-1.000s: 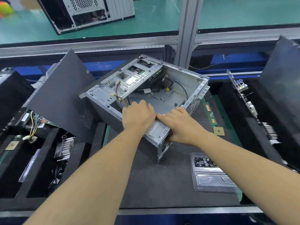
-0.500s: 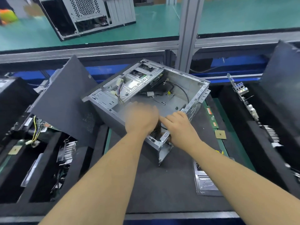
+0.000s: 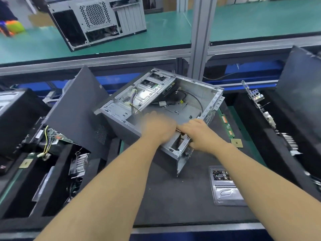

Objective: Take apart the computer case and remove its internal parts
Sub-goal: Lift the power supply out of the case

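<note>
Fingers of the right hand [image 3: 202, 134] curl around the near corner frame of the computer case [image 3: 161, 108]; the left hand [image 3: 159, 128] is too blurred to tell. Since a second ago the case, mid-mat, has tipped up, its near bay now exposed.

Both forearms are bare and reach forward from the lower edge of the view, coming closer together toward the middle. The left hand [image 3: 159, 126] is blurred; its back faces up and its fingers seem to bend downward, but what they hold I cannot tell. The right hand [image 3: 201, 134] is sharp, palm down, with the fingers stretched toward the left hand and almost meeting it. Its thumb side is curled under, so the grip there is hidden.
</note>
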